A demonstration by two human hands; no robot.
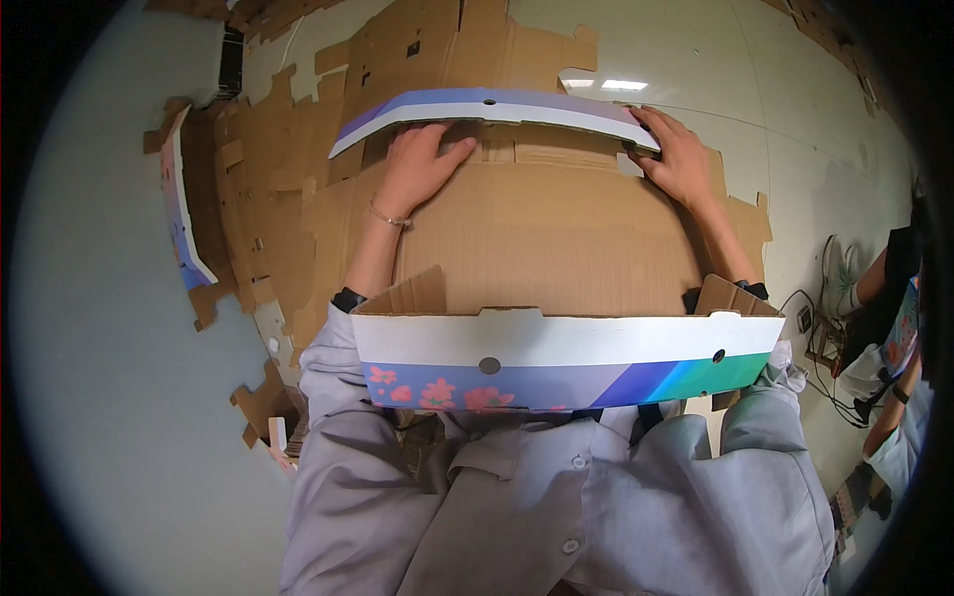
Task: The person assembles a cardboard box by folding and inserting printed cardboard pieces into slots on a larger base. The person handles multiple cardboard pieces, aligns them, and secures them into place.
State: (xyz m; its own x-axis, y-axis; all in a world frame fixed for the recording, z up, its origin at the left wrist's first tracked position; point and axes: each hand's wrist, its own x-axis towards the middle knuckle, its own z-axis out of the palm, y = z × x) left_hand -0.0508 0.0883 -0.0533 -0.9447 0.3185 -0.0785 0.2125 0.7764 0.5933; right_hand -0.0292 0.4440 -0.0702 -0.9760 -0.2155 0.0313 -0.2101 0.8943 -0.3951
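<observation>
A partly folded cardboard box, its brown inner base (pixel 552 223) facing up, lies in front of me. Its near wall (pixel 566 343), white above a blue, purple and green print with pink flowers, stands close to my body. At the far side rises another white and purple wall (pixel 487 104). My left hand (pixel 422 169) reaches against the inside of that far wall, thumb apart; its fingertips are hidden under the edge. My right hand (pixel 678 159) is closed on the far wall's right end, fingers over the outside and thumb inside. Both forearms pass between the two walls.
Flattened brown cardboard (pixel 437 60) lies beyond the box and to its left. Another printed cardboard piece (pixel 184 209) stands at the left. On the right, another person's shoe (pixel 835 273) and leg show near dark cables (pixel 815 368) on the tiled floor.
</observation>
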